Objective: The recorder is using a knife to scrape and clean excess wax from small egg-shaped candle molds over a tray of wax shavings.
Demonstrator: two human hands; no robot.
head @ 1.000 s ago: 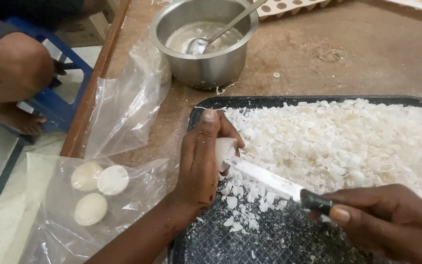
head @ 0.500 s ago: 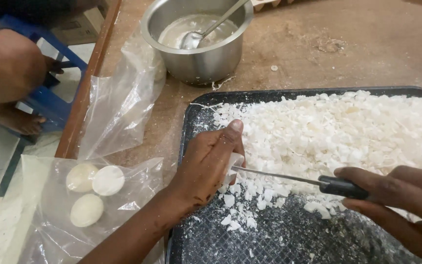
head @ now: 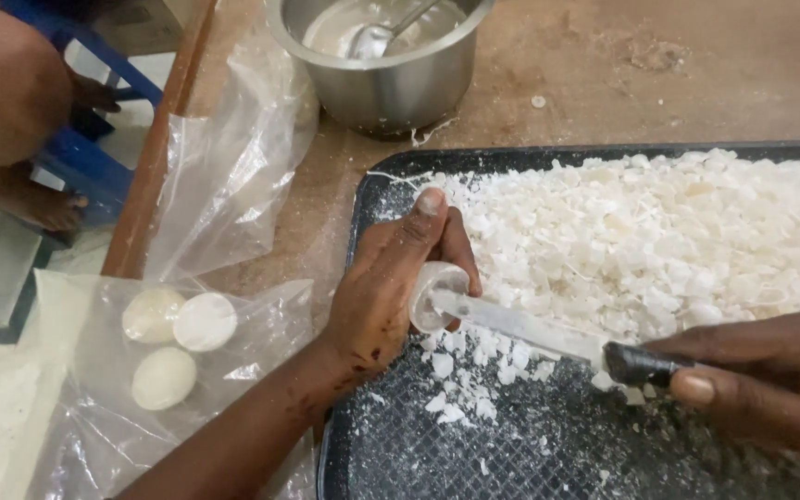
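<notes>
At nine o'clock, inside a clear plastic bag (head: 94,407): three pale round cakes (head: 178,324). Left hand (head: 391,287) at centre, fingers curled tight around a white round piece (head: 432,296), index stretched toward twelve o'clock, wrist angled in from seven o'clock over the rim of the black tray (head: 530,444). Against that piece, the blade of a knife (head: 548,338), lying flat, tip pointing to nine o'clock. Right hand (head: 761,380) at four o'clock, fingers closed narrow on the dark handle, thumb on top. White shavings (head: 659,241) heaped toward two o'clock. Steel pot (head: 381,56) at twelve.
</notes>
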